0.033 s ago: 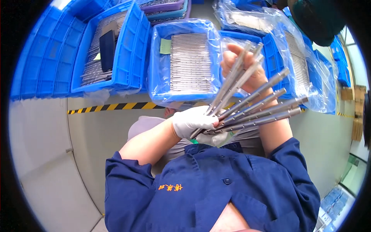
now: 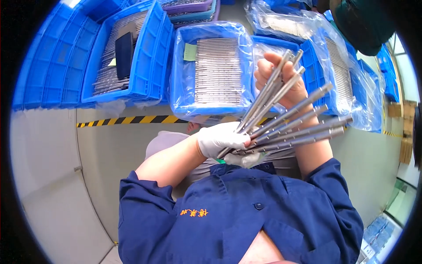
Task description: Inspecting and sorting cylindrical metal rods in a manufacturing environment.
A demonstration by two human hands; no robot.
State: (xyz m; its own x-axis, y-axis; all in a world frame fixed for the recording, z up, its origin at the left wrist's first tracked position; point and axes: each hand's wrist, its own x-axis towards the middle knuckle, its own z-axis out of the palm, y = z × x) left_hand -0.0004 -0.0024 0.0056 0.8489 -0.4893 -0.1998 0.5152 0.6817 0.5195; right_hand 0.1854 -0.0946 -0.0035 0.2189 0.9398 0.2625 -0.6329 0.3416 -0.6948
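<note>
My left hand (image 2: 222,137), in a white glove, is closed around the lower ends of several slim metal rods (image 2: 292,110). The rods fan out up and to the right, and small marks or holes run along them. My bare right hand (image 2: 293,94) is raised behind the fan, its fingers curled about the upper ends of the steepest rods. Straight ahead stands a blue bin (image 2: 178,94) lined with clear plastic. Inside it, a stack of similar rods (image 2: 217,72) lies in neat rows beside a pale green paper slip (image 2: 190,52).
At left, a blue crate (image 2: 140,83) holds more rods, with a dark flat phone-like object (image 2: 124,55) on top. Plastic-draped bins with rods (image 2: 338,66) stand at right. Yellow-black tape (image 2: 132,120) crosses the floor. A dark rounded shape (image 2: 365,26) hangs at upper right.
My right hand and the rods' upper ends have shifted very slightly right and down. Both hands keep their hold.
</note>
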